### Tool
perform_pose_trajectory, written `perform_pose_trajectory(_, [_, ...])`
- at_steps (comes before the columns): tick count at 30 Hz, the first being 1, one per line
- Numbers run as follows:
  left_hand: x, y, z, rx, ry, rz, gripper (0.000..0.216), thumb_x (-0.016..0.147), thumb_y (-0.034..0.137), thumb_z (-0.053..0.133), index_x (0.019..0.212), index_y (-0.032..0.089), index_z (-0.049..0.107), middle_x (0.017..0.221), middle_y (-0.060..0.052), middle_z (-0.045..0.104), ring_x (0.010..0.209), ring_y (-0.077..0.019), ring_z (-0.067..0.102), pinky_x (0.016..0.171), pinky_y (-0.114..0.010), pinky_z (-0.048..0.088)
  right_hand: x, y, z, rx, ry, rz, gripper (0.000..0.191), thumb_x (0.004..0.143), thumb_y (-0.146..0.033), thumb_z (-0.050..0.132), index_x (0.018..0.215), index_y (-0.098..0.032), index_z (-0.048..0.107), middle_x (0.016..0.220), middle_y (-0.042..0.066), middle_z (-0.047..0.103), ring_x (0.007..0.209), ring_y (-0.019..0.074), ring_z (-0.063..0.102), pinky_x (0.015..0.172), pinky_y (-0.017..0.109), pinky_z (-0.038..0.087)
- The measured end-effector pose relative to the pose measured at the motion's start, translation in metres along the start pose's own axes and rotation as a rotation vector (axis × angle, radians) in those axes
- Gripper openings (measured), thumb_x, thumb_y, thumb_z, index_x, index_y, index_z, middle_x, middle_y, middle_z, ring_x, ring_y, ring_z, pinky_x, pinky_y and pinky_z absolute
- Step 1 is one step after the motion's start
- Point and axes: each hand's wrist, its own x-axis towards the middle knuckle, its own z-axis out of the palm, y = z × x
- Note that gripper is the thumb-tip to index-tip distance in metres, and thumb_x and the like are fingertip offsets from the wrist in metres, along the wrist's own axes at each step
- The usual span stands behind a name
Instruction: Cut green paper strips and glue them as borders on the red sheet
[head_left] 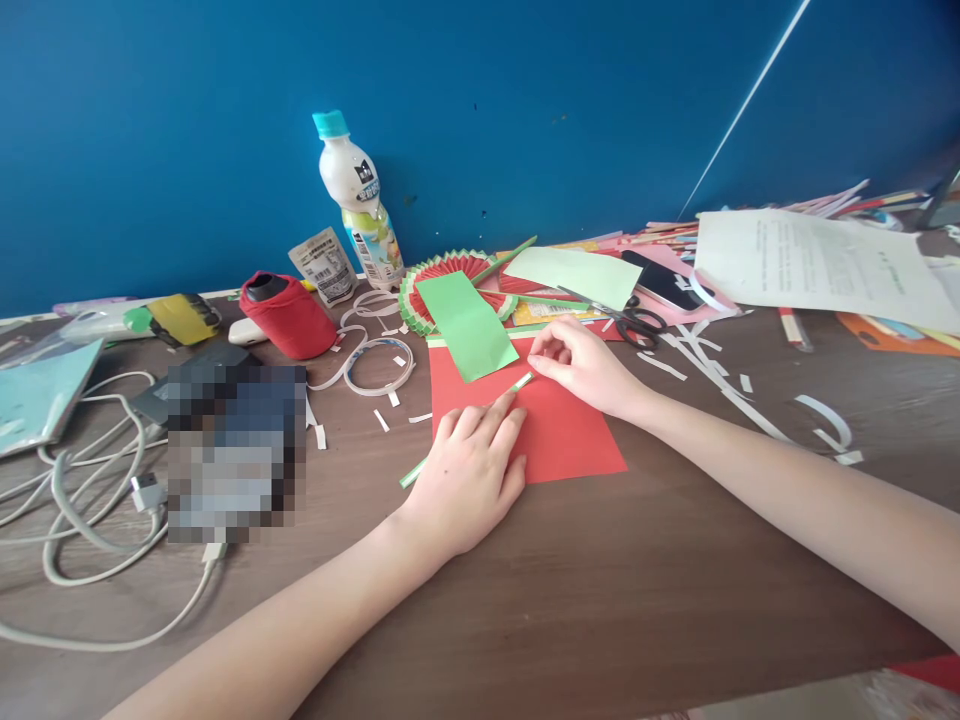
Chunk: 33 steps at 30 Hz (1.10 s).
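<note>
Left hand: lies palm down over the red sheet, fingers extended and slightly bent, pressing on a narrow green-and-white strip. The strip runs at a slant beneath the hand; 1 end shows past the fingertips on the red sheet, the other extends beyond the sheet's left edge over the brown surface.

Right hand: held just beside the strip's upper end. Its grip is narrow, thumb and forefinger close together; whether anything is between them cannot be told.

A green paper rectangle overlaps the upper part of the red sheet. Behind it is a pleated red fan with a green-and-white border. To the right, a pale green sheet lies near black-handled scissors.

Left of the red sheet, a roll of tape lies flat on the surface, with white paper scraps close by. Further back, 1 bottle with a turquoise cap stands before the blue wall.
</note>
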Motion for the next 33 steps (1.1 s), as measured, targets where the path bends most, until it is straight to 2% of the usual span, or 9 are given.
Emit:
perform_pose_trajectory(4, [0.000, 0.000, 0.000, 0.001, 0.002, -0.003, 0.041, 0.089, 0.027, 0.034, 0.125, 0.013, 0.047, 0.141, -0.010, 0.040, 0.103, -0.0245, 0.047, 0.090, -0.042, 0.038, -0.001, 0.001, 0.001, -0.035, -0.027, -0.015, 0.008, 0.078, -0.026, 0.055, 0.075, -0.019, 0.053, 0.087, 0.003, 0.049, 0.069, 0.0140, 0.051, 0.066, 0.034, 0.045])
perform_pose_trajectory(8, [0.000, 0.000, -0.001, 0.010, -0.004, -0.004, 0.042, 0.089, 0.027, 0.033, 0.126, 0.012, 0.046, 0.141, -0.010, 0.040, 0.102, -0.0246, 0.047, 0.090, -0.042, 0.038, -0.002, 0.004, 0.004, -0.105, -0.055, -0.060, 0.016, 0.075, -0.033, 0.061, 0.077, -0.019, 0.053, 0.090, 0.004, 0.049, 0.080, 0.0171, 0.052, 0.075, 0.037, 0.045])
perform_pose_trajectory(12, [0.000, 0.000, -0.001, 0.014, 0.006, 0.000, 0.042, 0.089, 0.026, 0.033, 0.126, 0.012, 0.046, 0.140, -0.010, 0.041, 0.102, -0.0248, 0.047, 0.089, -0.042, 0.038, -0.002, 0.007, 0.006, -0.142, -0.064, -0.086, 0.010, 0.076, -0.026, 0.059, 0.079, -0.020, 0.052, 0.089, 0.004, 0.049, 0.085, 0.0184, 0.052, 0.080, 0.040, 0.044])
perform_pose_trajectory(15, [0.000, 0.000, 0.000, 0.006, 0.014, -0.001, 0.041, 0.088, 0.026, 0.034, 0.125, 0.012, 0.047, 0.139, -0.011, 0.042, 0.102, -0.0249, 0.048, 0.089, -0.042, 0.038, -0.001, 0.006, 0.005, -0.113, -0.072, -0.082, 0.004, 0.076, -0.019, 0.055, 0.078, -0.020, 0.052, 0.087, 0.004, 0.050, 0.082, 0.0177, 0.053, 0.078, 0.039, 0.046])
perform_pose_trajectory(22, [0.000, -0.001, 0.000, -0.014, 0.004, -0.006, 0.041, 0.089, 0.027, 0.033, 0.125, 0.012, 0.047, 0.141, -0.010, 0.040, 0.102, -0.0249, 0.047, 0.089, -0.043, 0.038, -0.001, 0.004, 0.003, -0.091, -0.052, -0.074, 0.009, 0.078, -0.013, 0.049, 0.076, -0.019, 0.054, 0.083, 0.003, 0.050, 0.071, 0.0151, 0.052, 0.068, 0.035, 0.046])
perform_pose_trajectory(25, [0.000, -0.002, 0.000, -0.033, 0.001, -0.008, 0.041, 0.089, 0.027, 0.034, 0.125, 0.012, 0.046, 0.141, -0.010, 0.040, 0.103, -0.0252, 0.047, 0.090, -0.043, 0.038, -0.003, 0.002, 0.003, -0.085, -0.056, -0.101, 0.010, 0.082, -0.021, 0.049, 0.074, -0.020, 0.055, 0.084, 0.003, 0.050, 0.076, 0.0161, 0.052, 0.071, 0.035, 0.045])
perform_pose_trajectory(29, [0.000, -0.002, 0.000, -0.047, -0.002, -0.010, 0.042, 0.088, 0.027, 0.035, 0.126, 0.011, 0.045, 0.141, -0.010, 0.040, 0.107, -0.0257, 0.046, 0.092, -0.043, 0.038, -0.006, -0.002, 0.003, -0.105, -0.093, -0.136, 0.023, 0.083, -0.038, 0.052, 0.071, -0.019, 0.056, 0.086, 0.004, 0.051, 0.088, 0.0190, 0.049, 0.081, 0.037, 0.041])
perform_pose_trajectory(33, [0.000, -0.002, 0.000, -0.062, -0.005, -0.013, 0.042, 0.088, 0.026, 0.036, 0.126, 0.011, 0.044, 0.141, -0.010, 0.040, 0.109, -0.0263, 0.045, 0.092, -0.043, 0.038, -0.006, -0.003, 0.001, -0.067, -0.109, -0.145, 0.032, 0.087, -0.042, 0.044, 0.066, -0.019, 0.055, 0.080, 0.003, 0.051, 0.082, 0.0179, 0.049, 0.078, 0.036, 0.040])
